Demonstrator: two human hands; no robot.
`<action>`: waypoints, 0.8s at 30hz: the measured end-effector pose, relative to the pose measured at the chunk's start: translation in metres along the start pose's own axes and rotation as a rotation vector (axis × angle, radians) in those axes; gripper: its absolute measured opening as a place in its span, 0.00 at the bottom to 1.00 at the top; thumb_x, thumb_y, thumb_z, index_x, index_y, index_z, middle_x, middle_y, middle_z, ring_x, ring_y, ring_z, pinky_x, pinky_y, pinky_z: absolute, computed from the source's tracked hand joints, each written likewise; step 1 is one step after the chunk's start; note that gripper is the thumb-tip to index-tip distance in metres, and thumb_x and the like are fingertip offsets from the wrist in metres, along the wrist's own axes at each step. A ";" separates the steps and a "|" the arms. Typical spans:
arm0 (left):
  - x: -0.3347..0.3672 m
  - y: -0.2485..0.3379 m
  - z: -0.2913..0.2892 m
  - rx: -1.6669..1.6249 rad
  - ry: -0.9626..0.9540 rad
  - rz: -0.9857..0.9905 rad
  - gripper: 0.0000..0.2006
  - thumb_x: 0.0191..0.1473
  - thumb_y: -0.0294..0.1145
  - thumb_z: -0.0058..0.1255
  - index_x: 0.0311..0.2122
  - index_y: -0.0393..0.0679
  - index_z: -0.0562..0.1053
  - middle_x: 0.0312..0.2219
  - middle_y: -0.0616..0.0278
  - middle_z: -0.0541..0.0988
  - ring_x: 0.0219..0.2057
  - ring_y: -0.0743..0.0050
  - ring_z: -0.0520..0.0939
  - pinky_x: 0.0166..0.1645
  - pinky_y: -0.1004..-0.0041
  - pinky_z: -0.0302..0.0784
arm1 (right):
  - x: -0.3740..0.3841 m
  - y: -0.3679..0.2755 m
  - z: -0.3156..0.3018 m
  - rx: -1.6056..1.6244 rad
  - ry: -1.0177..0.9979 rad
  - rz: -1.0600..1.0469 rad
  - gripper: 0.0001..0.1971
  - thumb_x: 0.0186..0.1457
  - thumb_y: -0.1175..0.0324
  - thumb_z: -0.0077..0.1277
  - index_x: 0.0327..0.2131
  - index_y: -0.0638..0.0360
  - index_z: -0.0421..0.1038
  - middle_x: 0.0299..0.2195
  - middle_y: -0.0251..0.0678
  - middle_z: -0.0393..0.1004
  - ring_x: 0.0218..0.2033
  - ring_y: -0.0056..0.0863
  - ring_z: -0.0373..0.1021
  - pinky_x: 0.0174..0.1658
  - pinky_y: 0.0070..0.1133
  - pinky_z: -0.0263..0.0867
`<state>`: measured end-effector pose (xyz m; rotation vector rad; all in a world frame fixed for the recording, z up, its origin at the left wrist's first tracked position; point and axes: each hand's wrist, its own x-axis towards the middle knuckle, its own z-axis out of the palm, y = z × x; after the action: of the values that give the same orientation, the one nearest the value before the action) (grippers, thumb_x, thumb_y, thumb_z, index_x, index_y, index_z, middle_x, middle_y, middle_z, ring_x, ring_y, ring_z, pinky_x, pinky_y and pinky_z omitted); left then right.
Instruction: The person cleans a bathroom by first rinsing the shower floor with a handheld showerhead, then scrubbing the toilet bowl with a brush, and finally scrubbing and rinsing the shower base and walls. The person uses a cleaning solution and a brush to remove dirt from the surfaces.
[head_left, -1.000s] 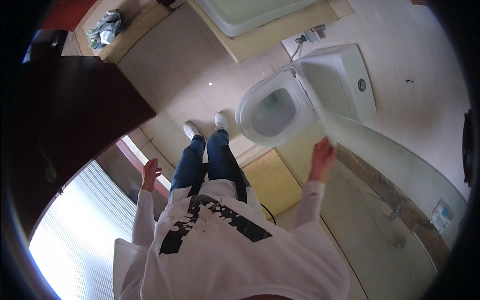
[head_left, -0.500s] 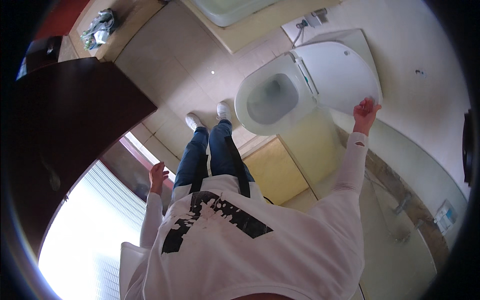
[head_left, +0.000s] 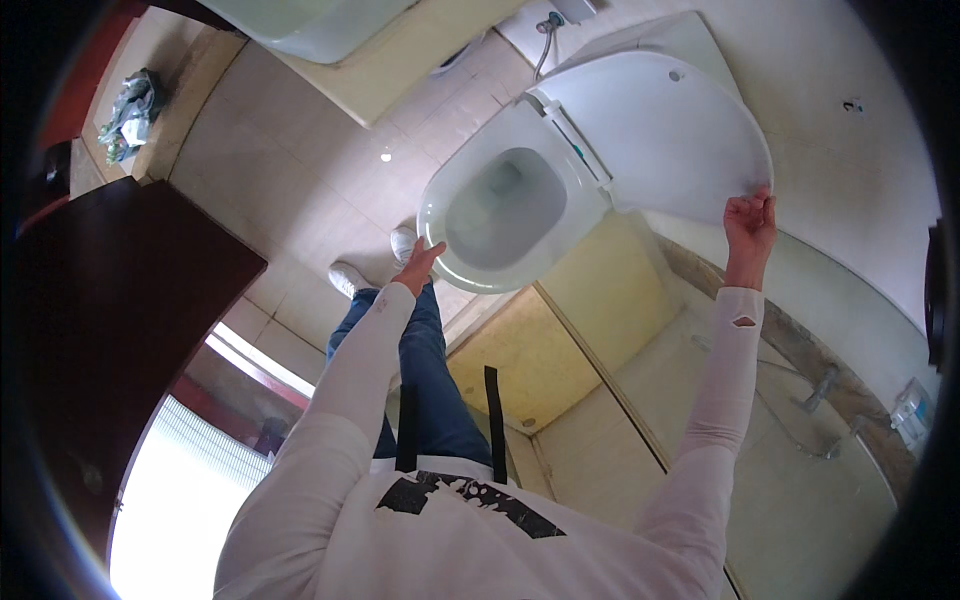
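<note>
White glossy ceramic toilet (head_left: pixel 580 190), oval seat down, smooth white rounded lid (head_left: pixel 665 130) raised against the white cistern (head_left: pixel 690 35); one hand at each part.
Toilet right of the legs, bowl interior shaded grey. Left hand (head_left: pixel 420 263) part open, thumb apart from fingers, at seat's front edge, hiding a bit of it; can't tell if gripping. Right hand (head_left: pixel 752 225) mostly closed, fingers curled at lid's outer edge; can't tell if pinching it. Lid blocks most of cistern. Around: cream counter (head_left: pixel 400 75) with pale basin (head_left: pixel 310 25), crumpled clear plastic bag (head_left: pixel 130 120) upper left, dark brown flat panel (head_left: pixel 130 300) left, thin shower hose (head_left: pixel 790 435) lower right.
</note>
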<state>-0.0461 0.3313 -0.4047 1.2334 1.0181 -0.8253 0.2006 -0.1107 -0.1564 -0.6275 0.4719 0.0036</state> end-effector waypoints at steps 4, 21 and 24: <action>0.003 -0.006 0.022 -0.179 -0.101 0.047 0.44 0.45 0.51 0.54 0.59 0.34 0.50 0.43 0.47 0.72 0.40 0.63 0.76 0.47 0.58 0.67 | 0.000 0.000 0.000 0.025 -0.074 0.007 0.11 0.60 0.63 0.41 0.35 0.59 0.68 0.30 0.34 0.75 0.25 0.22 0.67 0.30 0.21 0.59; -0.004 -0.009 0.002 -0.057 0.039 0.020 0.23 0.50 0.52 0.49 0.41 0.42 0.66 0.26 0.61 0.70 0.24 0.69 0.77 0.31 0.67 0.78 | 0.010 -0.007 -0.022 -0.100 -0.261 0.187 0.14 0.58 0.59 0.45 0.37 0.61 0.69 0.32 0.37 0.75 0.25 0.22 0.66 0.30 0.19 0.62; -0.056 0.033 0.002 0.023 -0.176 0.070 0.20 0.57 0.46 0.44 0.45 0.39 0.64 0.28 0.57 0.74 0.23 0.70 0.79 0.29 0.73 0.80 | 0.005 -0.008 -0.021 -0.277 -0.048 0.220 0.16 0.58 0.57 0.45 0.37 0.62 0.70 0.33 0.36 0.75 0.24 0.21 0.67 0.29 0.19 0.64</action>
<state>-0.0355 0.3330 -0.3404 1.1868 0.8214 -0.8762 0.1969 -0.1302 -0.1686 -0.8423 0.4960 0.2967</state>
